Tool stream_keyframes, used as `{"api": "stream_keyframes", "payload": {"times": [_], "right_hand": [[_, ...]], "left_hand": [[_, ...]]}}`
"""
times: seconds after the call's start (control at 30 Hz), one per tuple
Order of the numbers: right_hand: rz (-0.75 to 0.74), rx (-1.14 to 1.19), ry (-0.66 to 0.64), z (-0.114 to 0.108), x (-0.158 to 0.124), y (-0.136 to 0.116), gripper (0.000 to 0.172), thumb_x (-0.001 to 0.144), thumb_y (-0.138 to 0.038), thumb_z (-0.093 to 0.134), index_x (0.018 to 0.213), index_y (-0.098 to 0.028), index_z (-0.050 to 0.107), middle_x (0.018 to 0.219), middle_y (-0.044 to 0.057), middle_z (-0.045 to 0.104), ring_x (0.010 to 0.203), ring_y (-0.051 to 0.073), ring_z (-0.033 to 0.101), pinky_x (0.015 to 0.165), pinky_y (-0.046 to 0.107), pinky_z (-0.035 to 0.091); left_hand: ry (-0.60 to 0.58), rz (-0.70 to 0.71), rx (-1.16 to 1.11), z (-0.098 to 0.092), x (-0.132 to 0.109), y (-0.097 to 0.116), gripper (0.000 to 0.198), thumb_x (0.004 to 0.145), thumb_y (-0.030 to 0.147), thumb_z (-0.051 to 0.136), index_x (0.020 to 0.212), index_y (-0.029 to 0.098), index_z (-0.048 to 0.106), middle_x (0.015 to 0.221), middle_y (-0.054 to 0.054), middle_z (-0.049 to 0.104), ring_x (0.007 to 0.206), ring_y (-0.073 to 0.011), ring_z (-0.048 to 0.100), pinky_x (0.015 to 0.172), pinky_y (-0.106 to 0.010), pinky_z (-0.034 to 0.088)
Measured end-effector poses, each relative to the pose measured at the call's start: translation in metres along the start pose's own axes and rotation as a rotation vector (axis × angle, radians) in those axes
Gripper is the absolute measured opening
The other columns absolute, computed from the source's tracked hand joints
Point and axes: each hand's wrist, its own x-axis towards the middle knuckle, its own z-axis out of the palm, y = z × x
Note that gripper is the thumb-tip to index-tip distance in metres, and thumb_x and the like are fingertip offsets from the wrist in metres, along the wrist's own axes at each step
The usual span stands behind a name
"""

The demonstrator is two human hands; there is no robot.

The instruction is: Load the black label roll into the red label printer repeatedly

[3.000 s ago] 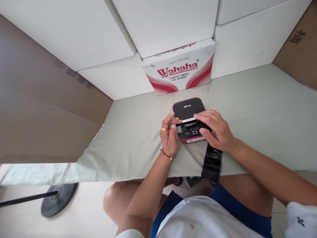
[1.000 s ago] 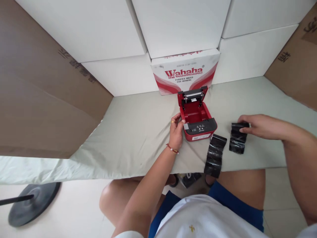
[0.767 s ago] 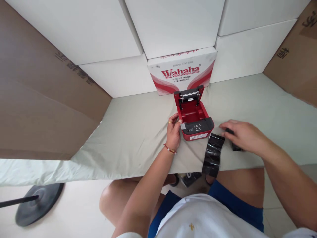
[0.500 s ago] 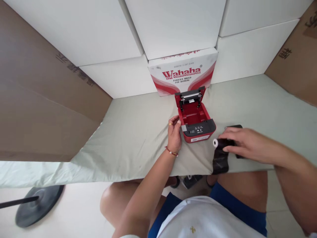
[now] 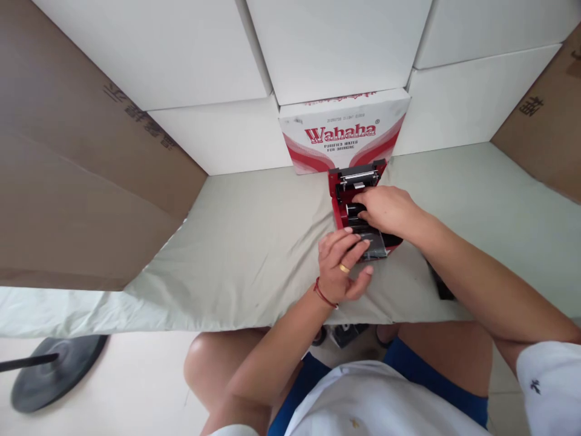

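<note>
A small red printer [image 5: 338, 197] stands with its lid open on the cloth-covered table [image 5: 254, 242]. My right hand [image 5: 385, 209] reaches into its open bay, fingers closed on a black roll [image 5: 353, 210] set inside. My left hand [image 5: 342, 266] lies in front of the printer, fingers pressing the loose black strip [image 5: 373, 247] that trails over the printer's front. Another black piece [image 5: 440, 284] lies on the table under my right forearm, mostly hidden.
A white and red Wahaha carton [image 5: 345, 130] stands right behind the printer among stacked white boxes [image 5: 181, 66]. Brown cardboard walls [image 5: 77, 181] close in the left and the far right. A black round stand base [image 5: 57, 372] sits on the floor at lower left.
My right hand carried the black roll from the table's right side into the printer's open bay. My left hand left the printer's side and came down on the trailing strip in front.
</note>
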Motion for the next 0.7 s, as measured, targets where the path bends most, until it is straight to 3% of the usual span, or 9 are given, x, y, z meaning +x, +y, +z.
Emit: {"api": "stream_keyframes", "payload": {"times": [0.1,0.23,0.3,0.37,0.4,0.47,0.57,0.63,0.7], "right_hand": [[0.01,0.004,-0.021,-0.001,0.007,-0.002,0.035,0.095,-0.022,0.065,0.125,-0.025,0.082,0.116,0.016,0.083,0.106,0.036,0.077,0.081,0.041,0.054],[-0.033,0.076,-0.016,0.002,0.015,0.003,0.039,0.094,-0.017,0.067,0.13,-0.022,0.081,0.121,0.017,0.083,0.112,0.038,0.076,0.088,0.045,0.056],[-0.097,0.136,-0.004,0.0,0.01,0.007,0.04,0.097,-0.019,0.067,0.136,-0.023,0.078,0.129,0.012,0.082,0.119,0.035,0.075,0.097,0.044,0.056],[-0.163,0.249,0.02,-0.006,-0.001,0.014,0.031,0.1,-0.025,0.068,0.128,-0.025,0.081,0.126,0.006,0.083,0.116,0.028,0.076,0.1,0.04,0.057],[-0.18,0.346,0.073,-0.01,-0.007,0.018,0.023,0.101,-0.029,0.068,0.118,-0.026,0.084,0.119,0.003,0.085,0.111,0.026,0.078,0.098,0.038,0.058],[-0.148,0.557,0.326,-0.017,-0.016,0.029,0.022,0.104,-0.038,0.065,0.103,-0.028,0.085,0.102,0.001,0.085,0.097,0.024,0.078,0.091,0.038,0.06],[-0.06,0.622,0.779,-0.018,-0.01,0.043,0.028,0.107,-0.042,0.059,0.12,-0.029,0.081,0.112,0.006,0.083,0.095,0.025,0.075,0.093,0.043,0.059],[-0.094,0.534,0.836,-0.011,0.004,0.047,0.035,0.107,-0.04,0.058,0.135,-0.026,0.075,0.13,0.011,0.079,0.109,0.028,0.074,0.103,0.047,0.057],[-0.183,0.481,0.756,-0.001,0.016,0.047,0.037,0.106,-0.039,0.057,0.135,-0.023,0.075,0.138,0.012,0.077,0.124,0.032,0.07,0.113,0.052,0.053]], "left_hand": [[-0.021,0.054,0.02,0.004,0.002,0.004,0.036,0.097,0.025,0.064,0.131,0.023,0.07,0.108,-0.007,0.08,0.116,-0.0251,0.075,0.103,-0.041,0.052],[-0.055,0.051,0.048,0.006,0.002,0.005,0.036,0.096,0.019,0.067,0.131,0.022,0.071,0.108,-0.007,0.084,0.115,-0.0235,0.077,0.103,-0.04,0.048],[-0.073,0.058,0.09,0.006,0.002,0.004,0.03,0.1,0.019,0.064,0.129,0.024,0.072,0.108,-0.005,0.085,0.115,-0.0222,0.078,0.104,-0.04,0.048],[-0.087,0.068,0.111,0.006,0.002,0.003,0.027,0.103,0.02,0.061,0.127,0.024,0.072,0.108,-0.004,0.086,0.114,-0.0211,0.078,0.104,-0.039,0.048],[-0.091,0.071,0.106,0.006,0.002,0.003,0.027,0.103,0.02,0.061,0.127,0.024,0.072,0.109,-0.005,0.086,0.114,-0.021,0.079,0.104,-0.039,0.048],[-0.1,0.064,0.083,0.007,0.002,0.004,0.028,0.103,0.02,0.064,0.13,0.023,0.071,0.111,-0.005,0.087,0.114,-0.0208,0.078,0.105,-0.039,0.046],[-0.119,0.049,0.077,0.01,0.002,0.006,0.031,0.102,0.023,0.068,0.134,0.025,0.07,0.113,-0.005,0.087,0.112,-0.0202,0.078,0.106,-0.039,0.043],[-0.116,0.049,0.088,0.011,0.003,0.008,0.03,0.103,0.023,0.068,0.132,0.025,0.071,0.112,-0.005,0.087,0.11,-0.02,0.079,0.105,-0.039,0.042],[-0.103,0.05,0.094,0.011,0.004,0.009,0.028,0.103,0.021,0.067,0.131,0.023,0.071,0.11,-0.006,0.087,0.108,-0.0203,0.079,0.103,-0.038,0.043]]}}
